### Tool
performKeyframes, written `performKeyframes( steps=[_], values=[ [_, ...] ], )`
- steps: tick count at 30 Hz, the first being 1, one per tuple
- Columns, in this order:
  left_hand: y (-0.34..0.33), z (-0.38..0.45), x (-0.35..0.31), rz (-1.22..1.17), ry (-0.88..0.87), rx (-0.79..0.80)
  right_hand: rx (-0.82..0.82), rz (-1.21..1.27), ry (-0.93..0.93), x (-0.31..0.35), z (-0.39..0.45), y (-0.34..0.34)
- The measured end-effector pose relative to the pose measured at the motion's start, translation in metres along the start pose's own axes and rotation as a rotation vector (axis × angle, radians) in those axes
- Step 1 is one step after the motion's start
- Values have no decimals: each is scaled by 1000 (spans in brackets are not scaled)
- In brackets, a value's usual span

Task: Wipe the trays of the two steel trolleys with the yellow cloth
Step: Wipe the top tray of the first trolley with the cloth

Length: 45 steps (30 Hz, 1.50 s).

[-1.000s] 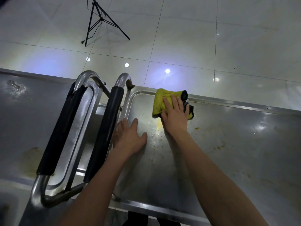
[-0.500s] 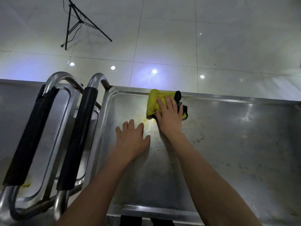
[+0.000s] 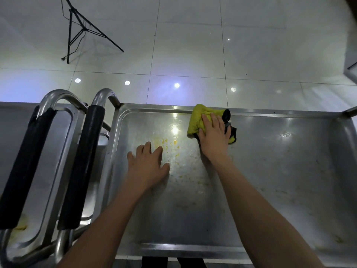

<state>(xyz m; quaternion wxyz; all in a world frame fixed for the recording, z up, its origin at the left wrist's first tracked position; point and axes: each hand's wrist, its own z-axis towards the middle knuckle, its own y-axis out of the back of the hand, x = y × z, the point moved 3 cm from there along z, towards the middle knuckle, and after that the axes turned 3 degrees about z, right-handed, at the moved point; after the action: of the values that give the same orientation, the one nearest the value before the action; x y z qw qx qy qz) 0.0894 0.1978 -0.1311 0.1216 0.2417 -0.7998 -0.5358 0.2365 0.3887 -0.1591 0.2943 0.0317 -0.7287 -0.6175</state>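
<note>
On steel tray (image 3: 270, 171), yellow cloth (image 3: 197, 120)

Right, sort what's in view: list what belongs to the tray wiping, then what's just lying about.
Part of the job:
- yellow cloth, pressed flat under the right hand
- right trolley tray, with yellow smears
- left trolley tray
- left hand, flat on the right tray

Just there:
- black tripod on the tiled floor
- padded trolley handles

Stained steel tray (image 3: 270, 171) under yellow cloth (image 3: 197, 120)
</note>
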Motion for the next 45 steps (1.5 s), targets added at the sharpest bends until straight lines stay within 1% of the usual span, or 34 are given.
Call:
performKeyframes(
  steps=[4, 13, 20, 24, 28, 33, 37, 40, 45],
  values=[
    [-1, -4, 4, -10, 0, 11, -22, -20, 5, 3, -8, -2],
    [2, -5, 9, -53, -17, 18, 26, -58, -5, 13, -17, -10],
    [-2, -5, 15, -12, -37, 31, 29, -43, 23, 18, -20, -13],
    [-6, -9, 13, 2, -45, 28, 66, -61, 40, 23, -23, -14],
    [-5, -8, 13, 24, -55, 18, 96, -81, 57, 21, -17, -11],
    [-4, -3, 13, 34, -61, 24, 132, -109, 103, 18, 12, -4],
    [-7, -3, 12, 66, -58, 47, 103, -86, 87, 17, 9, -7],
    [-10, -6, 13, 55, -41, 27, 77, -85, 104, 14, 0, -7],
    [-13, -8, 15, 62, -30, 40, 41, -100, 112, 2, -16, -2]
  ],
)
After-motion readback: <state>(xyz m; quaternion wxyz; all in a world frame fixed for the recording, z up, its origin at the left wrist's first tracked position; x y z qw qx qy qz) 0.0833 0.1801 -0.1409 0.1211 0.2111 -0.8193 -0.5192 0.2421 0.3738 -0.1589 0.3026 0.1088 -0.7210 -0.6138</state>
